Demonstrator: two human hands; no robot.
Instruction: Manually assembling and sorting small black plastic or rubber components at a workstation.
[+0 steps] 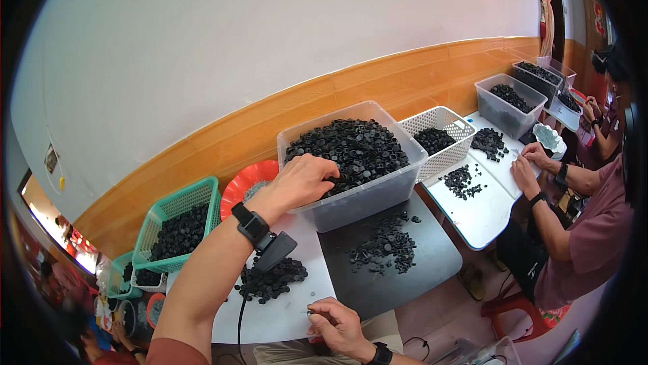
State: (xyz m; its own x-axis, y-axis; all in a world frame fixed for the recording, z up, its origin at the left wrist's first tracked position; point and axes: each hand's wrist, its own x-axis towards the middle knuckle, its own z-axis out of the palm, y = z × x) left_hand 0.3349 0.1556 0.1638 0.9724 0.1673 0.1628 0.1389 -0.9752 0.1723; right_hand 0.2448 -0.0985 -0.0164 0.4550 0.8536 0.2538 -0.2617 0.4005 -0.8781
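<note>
My left hand (302, 181) reaches over the near left corner of a clear plastic bin (358, 208). Its fingers are curled down at the heap of small black round caps (358, 150) inside; the fingertips are partly hidden, and I cannot make out what they grip. Low at the table's front edge, my right hand (339, 328) pinches a small part (310, 312) with a dark and shiny look, too tiny to identify. Between my arms a pile of black pieces (275, 280) lies on the white tabletop (283, 321). More loose black parts (386, 247) are scattered on a dark grey board (351, 294).
Left of the bin stand a red fluted bowl (233, 193) and a green basket (210, 206) of black parts. A white basket (439, 152) is at the right. Another person (574, 230) works at the neighbouring table (472, 220). A black cable (241, 321) hangs from my left wrist.
</note>
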